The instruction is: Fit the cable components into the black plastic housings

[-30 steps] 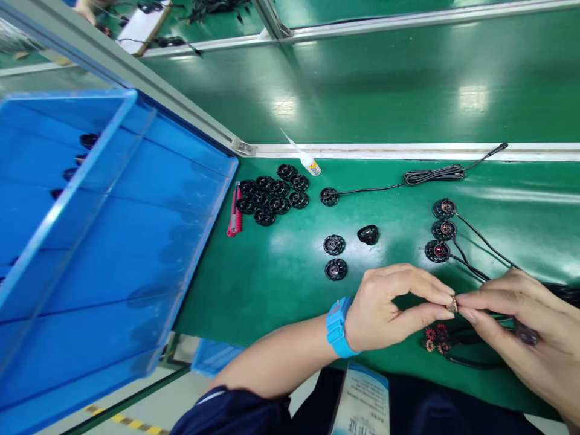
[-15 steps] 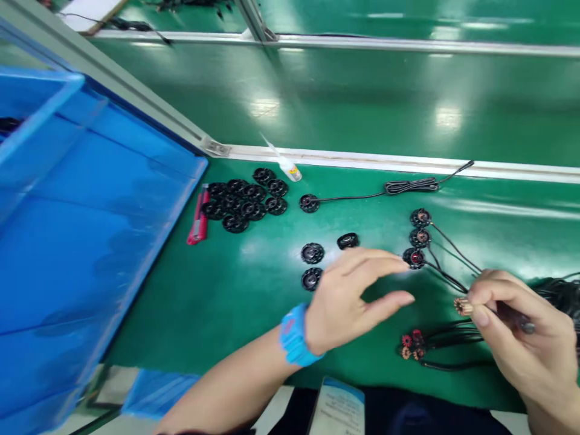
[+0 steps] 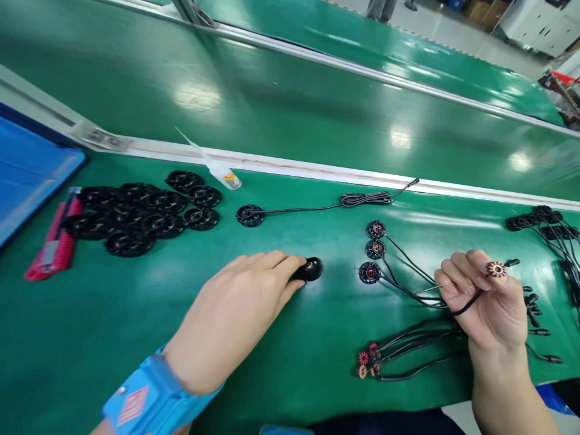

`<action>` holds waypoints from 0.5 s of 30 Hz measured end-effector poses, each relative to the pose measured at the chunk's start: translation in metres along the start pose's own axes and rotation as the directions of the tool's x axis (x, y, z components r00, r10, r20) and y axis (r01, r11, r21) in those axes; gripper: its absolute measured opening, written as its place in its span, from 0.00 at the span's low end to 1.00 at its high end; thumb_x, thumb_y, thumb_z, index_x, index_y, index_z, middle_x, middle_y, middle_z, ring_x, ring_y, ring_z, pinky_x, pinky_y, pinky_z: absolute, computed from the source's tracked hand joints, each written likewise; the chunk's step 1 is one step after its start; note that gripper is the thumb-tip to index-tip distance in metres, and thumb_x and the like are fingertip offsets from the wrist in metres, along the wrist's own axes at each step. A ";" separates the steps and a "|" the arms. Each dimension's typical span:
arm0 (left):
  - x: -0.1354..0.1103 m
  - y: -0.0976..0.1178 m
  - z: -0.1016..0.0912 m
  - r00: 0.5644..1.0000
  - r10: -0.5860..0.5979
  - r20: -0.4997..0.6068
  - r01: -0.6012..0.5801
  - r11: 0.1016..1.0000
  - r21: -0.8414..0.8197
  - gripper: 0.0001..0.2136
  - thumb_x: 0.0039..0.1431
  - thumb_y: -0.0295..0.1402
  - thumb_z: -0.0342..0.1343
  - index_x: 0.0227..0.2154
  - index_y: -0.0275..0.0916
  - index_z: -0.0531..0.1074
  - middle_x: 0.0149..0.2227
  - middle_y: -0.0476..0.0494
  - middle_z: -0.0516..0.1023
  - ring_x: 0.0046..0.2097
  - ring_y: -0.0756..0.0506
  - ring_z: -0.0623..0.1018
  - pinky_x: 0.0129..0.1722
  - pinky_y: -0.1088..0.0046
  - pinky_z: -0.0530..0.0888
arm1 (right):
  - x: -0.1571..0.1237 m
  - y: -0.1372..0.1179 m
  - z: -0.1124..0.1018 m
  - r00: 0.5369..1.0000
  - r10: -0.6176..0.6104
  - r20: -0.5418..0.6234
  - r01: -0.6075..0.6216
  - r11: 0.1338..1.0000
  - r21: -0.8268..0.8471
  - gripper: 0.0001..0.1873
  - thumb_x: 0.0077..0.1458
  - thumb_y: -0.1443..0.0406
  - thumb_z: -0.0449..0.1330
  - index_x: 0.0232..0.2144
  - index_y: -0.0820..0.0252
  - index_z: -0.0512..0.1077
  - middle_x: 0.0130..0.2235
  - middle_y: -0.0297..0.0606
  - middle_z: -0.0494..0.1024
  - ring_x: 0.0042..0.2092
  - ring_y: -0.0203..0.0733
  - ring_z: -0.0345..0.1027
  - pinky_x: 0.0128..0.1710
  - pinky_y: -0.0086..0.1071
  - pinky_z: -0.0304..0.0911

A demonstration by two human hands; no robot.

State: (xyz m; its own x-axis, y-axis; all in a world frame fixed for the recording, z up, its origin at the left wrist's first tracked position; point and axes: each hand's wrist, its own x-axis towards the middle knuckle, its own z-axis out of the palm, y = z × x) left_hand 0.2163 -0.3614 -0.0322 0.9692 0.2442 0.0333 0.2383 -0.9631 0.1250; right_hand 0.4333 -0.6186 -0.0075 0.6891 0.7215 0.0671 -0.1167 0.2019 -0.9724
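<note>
The left hand (image 3: 235, 314) lies palm down on the green bench (image 3: 281, 338), its fingers stretched forward and loosely spread, the fingertips touching a small black cap (image 3: 309, 269) that sits on the bench surface; whether the fingers have actually closed on it cannot be told. A blue wristband (image 3: 149, 399) wraps the wrist behind that hand.

The right hand (image 3: 487, 302) is raised just above the bench, well to the right of the black cap, its thumb and first fingers pinched on a small copper-wound stator (image 3: 496, 269) — the black lead (image 3: 466, 305) of that part runs down through the curled fingers.

Between the black cap and the right hand stand three black motor housings (image 3: 372, 251) in a short row, each with a wire trailing towards the right hand. Nearer the person than the cap lies a bundle of loose stators (image 3: 368, 361) on black wires. Left of the cap, well apart, is a heap of black round covers (image 3: 140, 211), with a red utility knife (image 3: 54, 241) beyond it. Behind the cap lie a single cover with a coiled cable (image 3: 365, 198) and a small glue bottle (image 3: 222, 172) — the bottle on its side.
</note>
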 end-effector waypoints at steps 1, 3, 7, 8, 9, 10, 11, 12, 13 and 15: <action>0.001 0.002 0.000 1.000 0.011 0.000 -0.011 1.000 -0.024 0.13 0.72 0.34 0.55 0.52 0.41 0.80 0.44 0.38 0.87 0.40 0.32 0.85 0.41 0.53 0.80 | 0.001 -0.001 0.001 1.000 0.003 0.002 -0.003 1.000 0.006 0.26 0.65 0.52 0.60 0.25 0.53 0.50 0.24 0.25 0.39 0.23 0.37 0.37 0.20 0.33 0.46; 0.003 0.006 -0.001 1.000 0.026 0.006 -0.026 0.996 -0.090 0.16 0.71 0.36 0.58 0.57 0.42 0.78 0.49 0.37 0.86 0.43 0.32 0.86 0.44 0.52 0.81 | 0.001 -0.004 0.002 1.000 0.013 0.005 -0.013 1.000 0.024 0.27 0.65 0.53 0.61 0.25 0.53 0.49 0.23 0.25 0.38 0.23 0.37 0.35 0.20 0.33 0.44; 0.007 0.017 -0.004 0.997 0.033 0.067 -0.016 0.969 -0.245 0.14 0.70 0.32 0.61 0.56 0.43 0.79 0.52 0.39 0.86 0.47 0.36 0.86 0.50 0.55 0.81 | -0.003 -0.009 -0.003 0.999 0.043 -0.001 -0.043 0.996 0.073 0.23 0.63 0.55 0.64 0.25 0.52 0.55 0.23 0.26 0.41 0.23 0.38 0.37 0.20 0.35 0.44; 0.009 0.019 -0.004 0.996 0.036 0.086 -0.011 0.961 -0.275 0.14 0.70 0.31 0.62 0.56 0.43 0.79 0.52 0.39 0.86 0.48 0.36 0.86 0.51 0.55 0.81 | -0.005 -0.008 -0.008 0.999 0.036 -0.013 -0.036 0.997 0.063 0.22 0.62 0.55 0.65 0.25 0.52 0.58 0.22 0.26 0.42 0.23 0.38 0.38 0.20 0.36 0.44; 0.010 0.021 -0.003 0.994 0.041 0.099 -0.010 0.954 -0.300 0.14 0.69 0.30 0.62 0.56 0.42 0.79 0.52 0.39 0.85 0.48 0.37 0.86 0.51 0.55 0.81 | -0.007 -0.007 -0.012 0.999 0.031 -0.018 -0.031 0.999 0.034 0.20 0.62 0.55 0.66 0.25 0.51 0.60 0.22 0.27 0.44 0.23 0.38 0.41 0.20 0.37 0.44; 0.011 0.023 -0.001 0.992 0.049 0.116 -0.008 0.944 -0.330 0.14 0.70 0.31 0.62 0.56 0.41 0.79 0.53 0.39 0.85 0.50 0.36 0.86 0.53 0.55 0.81 | -0.009 -0.005 -0.017 1.000 0.020 -0.013 -0.020 1.000 -0.008 0.20 0.63 0.54 0.66 0.25 0.51 0.63 0.22 0.28 0.46 0.23 0.39 0.43 0.20 0.39 0.45; 0.012 0.024 0.002 0.990 0.057 0.125 -0.007 0.931 -0.366 0.14 0.70 0.32 0.62 0.56 0.39 0.78 0.52 0.39 0.85 0.51 0.36 0.86 0.54 0.54 0.81 | -0.011 -0.002 -0.022 1.000 0.017 0.005 -0.017 0.998 -0.068 0.19 0.65 0.54 0.64 0.25 0.51 0.66 0.21 0.30 0.48 0.23 0.39 0.46 0.21 0.40 0.46; 0.013 0.025 0.005 0.990 0.061 0.131 -0.002 0.913 -0.408 0.15 0.71 0.33 0.62 0.57 0.38 0.77 0.52 0.38 0.86 0.52 0.36 0.85 0.55 0.54 0.80 | -0.014 0.002 -0.025 1.000 -0.005 0.019 0.008 0.992 -0.126 0.19 0.67 0.54 0.62 0.25 0.51 0.68 0.21 0.31 0.50 0.23 0.40 0.48 0.22 0.42 0.48; 0.013 0.027 0.008 0.989 0.064 0.135 0.004 0.892 -0.453 0.16 0.72 0.35 0.61 0.58 0.37 0.76 0.52 0.38 0.86 0.51 0.36 0.85 0.55 0.55 0.81 | -0.016 0.006 -0.026 0.998 -0.055 0.033 0.060 0.982 -0.178 0.18 0.69 0.55 0.61 0.26 0.51 0.71 0.21 0.32 0.52 0.23 0.40 0.51 0.23 0.42 0.50; 0.013 0.029 0.013 0.990 0.055 0.132 0.023 0.851 -0.525 0.17 0.73 0.37 0.60 0.60 0.37 0.74 0.50 0.39 0.86 0.48 0.38 0.86 0.52 0.58 0.81 | -0.023 0.012 -0.022 0.976 -0.211 0.060 0.219 0.934 -0.282 0.13 0.68 0.59 0.62 0.30 0.53 0.75 0.22 0.33 0.58 0.25 0.41 0.57 0.24 0.42 0.55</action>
State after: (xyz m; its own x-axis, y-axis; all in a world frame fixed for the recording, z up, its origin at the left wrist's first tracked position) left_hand 0.2371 -0.3874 -0.0408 0.9805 0.1741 -0.0913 0.1924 -0.7543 0.6277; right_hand 0.4319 -0.6478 -0.0253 0.6539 0.7012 0.2842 0.2436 0.1605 -0.9565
